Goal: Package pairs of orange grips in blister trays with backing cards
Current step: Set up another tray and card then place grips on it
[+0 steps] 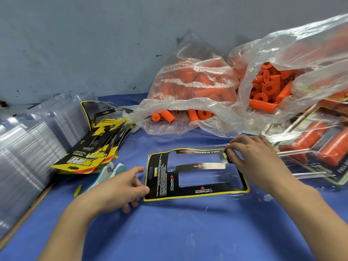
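Grips (263, 87) wait in the bags behind, so pinch the card (195, 174) corner with your right hand (252, 155), steady the tray (259, 196) edge with your relaxed left hand (120, 187), and seat it flat.

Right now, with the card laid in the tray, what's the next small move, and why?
Probably press the card flat into the tray, then fetch two grips. Both pockets look empty, and the right hand is pinching the card's far corner while the left hand steadies its near end.
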